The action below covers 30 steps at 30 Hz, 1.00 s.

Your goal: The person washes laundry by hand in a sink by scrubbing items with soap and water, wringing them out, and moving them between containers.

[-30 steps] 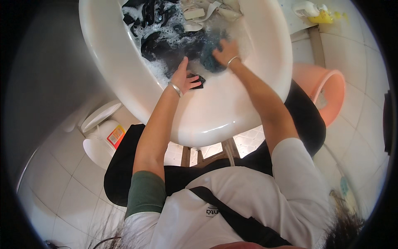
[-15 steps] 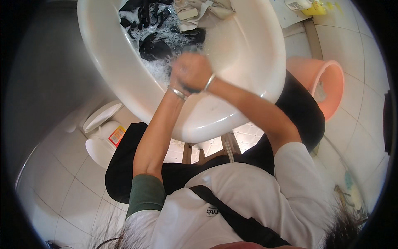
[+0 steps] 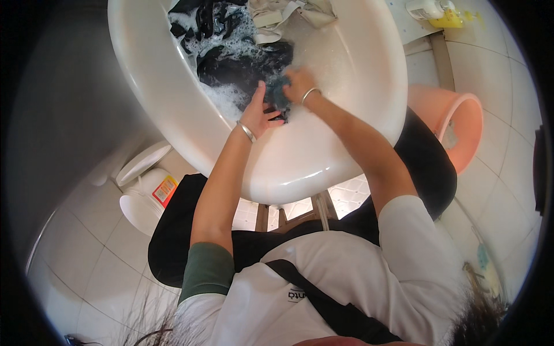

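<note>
Both hands are over the near end of a white oval basin (image 3: 311, 167) with soapy water in it. My left hand (image 3: 261, 118) is open, its fingers spread beside a dark wet cloth (image 3: 279, 92). Slightly blurred, my right hand (image 3: 301, 84) has its fingers curled on the bluish edge of that cloth. A larger black garment (image 3: 239, 64) lies in the suds (image 3: 224, 102) just beyond them. Farther back sits a beige garment (image 3: 277, 12) with pale straps, partly out of the water. Each wrist wears a silver bangle.
To the right of the basin is a pink bucket (image 3: 426, 108). A white tub (image 3: 138, 212) with a raised lid (image 3: 137, 164) stands at left on the tiles. At the far right are a white bottle (image 3: 424, 9) and a yellow one (image 3: 445, 22). My knees flank the basin.
My hands were clasped together over the dark cloth and have come apart. The left has opened; the right has shifted rightward with its fingers on the cloth.
</note>
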### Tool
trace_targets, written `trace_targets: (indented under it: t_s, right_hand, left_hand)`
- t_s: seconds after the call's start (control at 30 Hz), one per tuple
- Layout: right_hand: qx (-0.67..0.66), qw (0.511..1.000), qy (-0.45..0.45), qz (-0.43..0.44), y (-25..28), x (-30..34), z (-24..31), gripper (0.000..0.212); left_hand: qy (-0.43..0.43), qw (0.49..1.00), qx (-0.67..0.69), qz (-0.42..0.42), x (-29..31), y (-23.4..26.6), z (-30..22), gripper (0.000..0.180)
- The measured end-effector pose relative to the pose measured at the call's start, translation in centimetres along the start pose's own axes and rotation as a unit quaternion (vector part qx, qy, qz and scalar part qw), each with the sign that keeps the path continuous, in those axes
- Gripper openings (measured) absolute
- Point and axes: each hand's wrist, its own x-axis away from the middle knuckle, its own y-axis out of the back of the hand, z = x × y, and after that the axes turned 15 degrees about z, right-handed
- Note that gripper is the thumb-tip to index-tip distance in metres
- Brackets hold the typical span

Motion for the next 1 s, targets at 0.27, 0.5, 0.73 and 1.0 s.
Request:
trace_targets:
  t_s: [0.27,0.5,0.73,1.0]
  right_hand:
    - [-0.143,0.921,0.349,-0.101,2.1,9.4,11.6,0.017]
    - [-0.114,0.921,0.286,-0.239,5.3,3.6,8.7,0.018]
    - [0.107,0.97,0.072,-0.204,8.1,-0.2,-3.5,0.031]
    - [0.236,0.962,0.029,0.134,6.1,0.2,-1.8,0.035]
  left_hand:
    - [-0.008,0.991,0.088,0.098,1.6,1.5,-0.8,0.061]
    - [-0.153,0.965,0.206,0.06,1.7,-2.2,-0.4,0.025]
    - [-0.135,0.919,-0.351,-0.114,-0.7,0.1,0.0,0.02]
    - [-0.029,0.991,-0.095,-0.087,-0.5,0.1,1.3,0.043]
